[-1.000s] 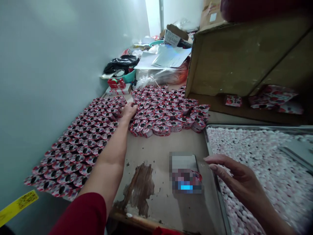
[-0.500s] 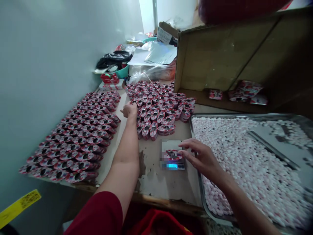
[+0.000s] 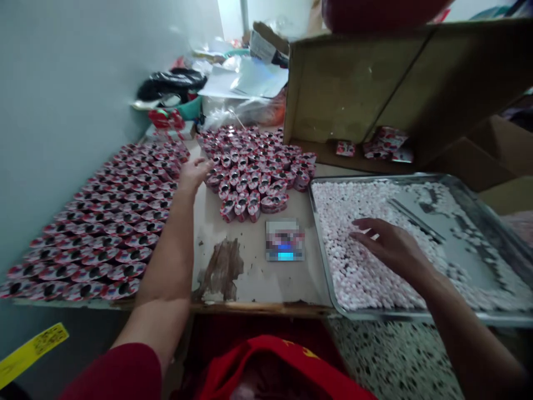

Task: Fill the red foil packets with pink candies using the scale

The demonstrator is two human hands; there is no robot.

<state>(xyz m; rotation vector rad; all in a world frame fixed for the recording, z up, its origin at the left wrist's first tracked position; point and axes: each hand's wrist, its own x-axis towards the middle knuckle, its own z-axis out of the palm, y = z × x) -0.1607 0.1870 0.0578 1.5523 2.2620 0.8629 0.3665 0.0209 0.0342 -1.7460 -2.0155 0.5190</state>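
Observation:
My left hand (image 3: 192,173) reaches forward between two fields of small red-and-white containers. Its fingers are spread and hold nothing. One field (image 3: 104,222) lies in rows along the left wall; the other (image 3: 254,166) sits ahead in the middle. My right hand (image 3: 389,247) hovers palm down, fingers apart, over small white-pink candies (image 3: 366,278) that fill a metal tray (image 3: 322,261). Between my hands a small scale (image 3: 285,240) with a lit blue display rests on the table.
An open cardboard box (image 3: 353,94) stands on its side behind the tray, with a few red packets (image 3: 385,144) inside. Papers, plastic bags and a teal basin (image 3: 187,105) crowd the far end. A worn brown patch (image 3: 220,266) marks the tabletop. Red cloth (image 3: 270,366) lies below the table's edge.
My right hand moved right from the scale to over the candies in the tray. My left hand drew slightly left, off the middle containers. The view shifted back and right.

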